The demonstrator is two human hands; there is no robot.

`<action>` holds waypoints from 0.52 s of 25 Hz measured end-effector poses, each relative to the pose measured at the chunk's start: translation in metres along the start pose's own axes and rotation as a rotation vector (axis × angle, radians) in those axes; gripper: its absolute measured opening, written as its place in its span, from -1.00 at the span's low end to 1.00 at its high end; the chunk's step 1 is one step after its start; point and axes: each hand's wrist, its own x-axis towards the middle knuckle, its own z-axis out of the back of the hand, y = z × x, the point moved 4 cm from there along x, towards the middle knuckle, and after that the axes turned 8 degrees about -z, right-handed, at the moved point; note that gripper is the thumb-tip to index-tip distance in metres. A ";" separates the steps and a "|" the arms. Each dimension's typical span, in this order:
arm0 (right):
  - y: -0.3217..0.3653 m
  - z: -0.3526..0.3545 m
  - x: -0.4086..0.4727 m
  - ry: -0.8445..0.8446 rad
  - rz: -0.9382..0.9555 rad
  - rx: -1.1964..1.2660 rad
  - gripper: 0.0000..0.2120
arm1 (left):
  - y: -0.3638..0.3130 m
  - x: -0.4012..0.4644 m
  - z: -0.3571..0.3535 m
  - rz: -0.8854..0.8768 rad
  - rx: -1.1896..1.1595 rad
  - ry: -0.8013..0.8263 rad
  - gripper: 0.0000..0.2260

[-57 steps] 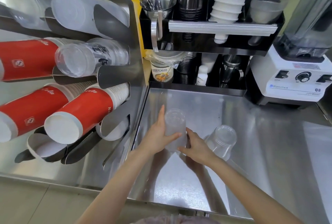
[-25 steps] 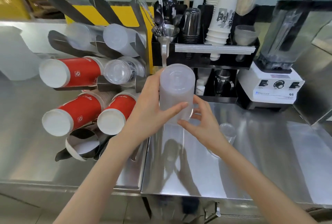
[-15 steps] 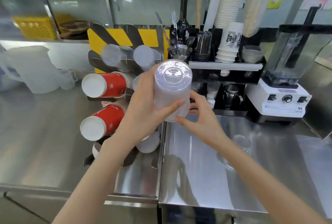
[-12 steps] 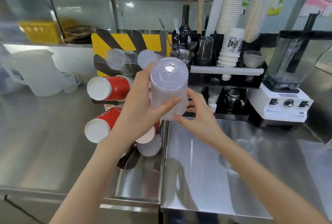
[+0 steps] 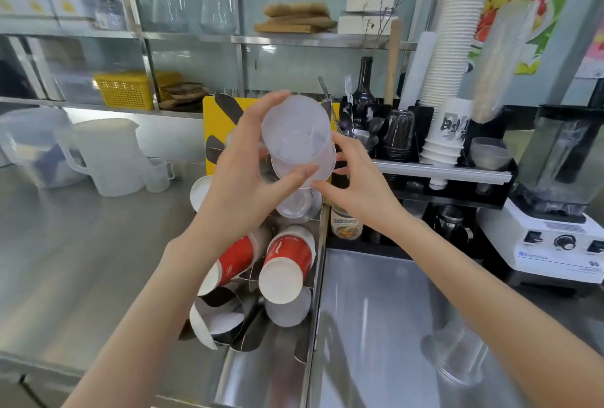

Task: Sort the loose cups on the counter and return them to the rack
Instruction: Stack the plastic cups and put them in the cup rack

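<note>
You work in bright, even light; your steel surface (image 5: pixel 376 303) throws soft glare. Blur softens the whole view, and the far shelves (image 5: pixel 196 36) bow at the edges.

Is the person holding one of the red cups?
No, the left hand and right hand hold a frosted cup; the red cups sit in the rack below.
</note>
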 end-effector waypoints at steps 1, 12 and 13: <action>0.002 0.000 0.008 0.007 0.013 -0.010 -0.31 | 0.003 0.004 0.000 -0.006 0.002 -0.004 -0.42; -0.023 -0.008 0.066 0.056 0.022 -0.175 -0.31 | 0.063 0.031 -0.011 0.030 0.027 -0.011 -0.43; -0.024 -0.009 0.068 0.061 0.023 -0.185 -0.31 | 0.066 0.034 -0.011 0.028 0.020 -0.023 -0.43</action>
